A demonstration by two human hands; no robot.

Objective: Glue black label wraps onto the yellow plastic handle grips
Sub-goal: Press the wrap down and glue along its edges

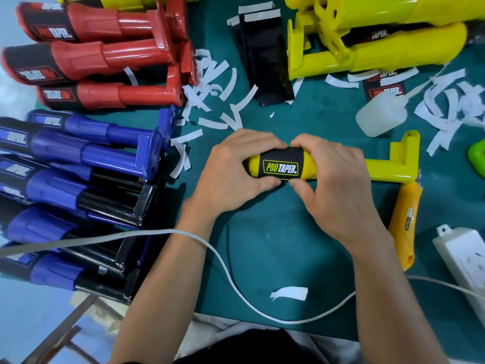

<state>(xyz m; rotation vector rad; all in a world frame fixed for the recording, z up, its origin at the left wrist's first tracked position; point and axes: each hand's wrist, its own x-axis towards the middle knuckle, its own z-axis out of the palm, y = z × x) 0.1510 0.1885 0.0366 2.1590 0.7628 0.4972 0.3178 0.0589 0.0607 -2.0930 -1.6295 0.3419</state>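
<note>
– While I watch through the head camera, nearest me a white cable point(228, 269) loops across the green mat point(288, 245), with one torn paper strip point(290, 292) lying inside its curve.
– And the hands?
– Both are on the yellow handle grip point(380, 170), which lies sideways at the centre of the mat, bracket end to the right. The left hand point(231, 172) curls round the rounded left end, thumb underneath and fingers over the top. The right hand point(338, 185) clamps the middle the same way, its thumb tip just beside the left thumb.
– Where is the label?
– The black label wrap point(280, 164) sits around the grip between the two hands, printed logo facing up. Fingertips of both hands press on its far edge. Its seam is hidden, so I cannot tell whether it is closed.
– What lies to the right?
– An orange utility knife point(404, 222) lies just beside the bracket end, and a white power strip point(462, 256) sits near the edge. Farther off, a translucent glue bottle point(380, 116) lies on its side.
– And beyond?
– Blue grips point(78, 153) are stacked on the left with red grips point(105, 48) behind them, a pile of black labels point(265, 61) sits top centre, more yellow grips point(380, 53) lie top right, and white backing strips point(215, 93) are scattered between
</note>
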